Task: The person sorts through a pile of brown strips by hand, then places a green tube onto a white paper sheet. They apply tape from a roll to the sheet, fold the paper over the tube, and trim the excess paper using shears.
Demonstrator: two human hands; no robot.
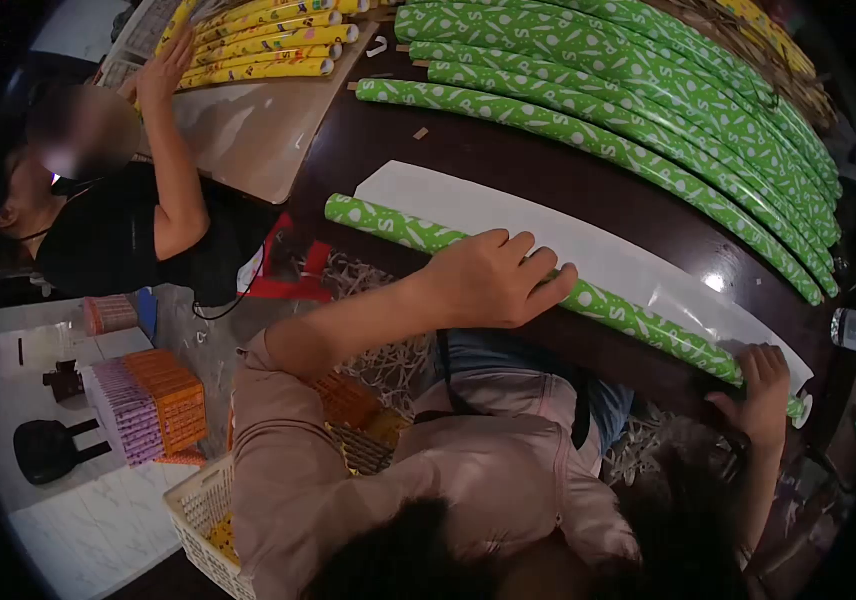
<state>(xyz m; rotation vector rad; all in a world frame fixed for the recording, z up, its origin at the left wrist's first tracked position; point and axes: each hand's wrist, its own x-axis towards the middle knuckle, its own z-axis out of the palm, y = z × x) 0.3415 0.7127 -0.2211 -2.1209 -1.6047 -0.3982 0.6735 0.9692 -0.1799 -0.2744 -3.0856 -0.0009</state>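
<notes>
A green roll of patterned wrapping paper [388, 220] lies across the dark table in front of me. Its loose sheet [508, 212] spreads out beyond it, white side up. Bent over the middle of the roll is my left hand [498, 280], its fingers curled on the far side and slightly spaced. My right hand [760, 390] holds the roll near its right end, with fingers over the paper and the thumb on the near side. The roll's far right tip shows just past that hand.
Several finished green rolls [588, 135] lie side by side on the dark table [358, 130]. At the upper left, a co-worker [108, 225] reaches towards yellow rolls [268, 45] on a light board [248, 150]. A basket [193, 510] and stacked bundles [148, 405] stand below left.
</notes>
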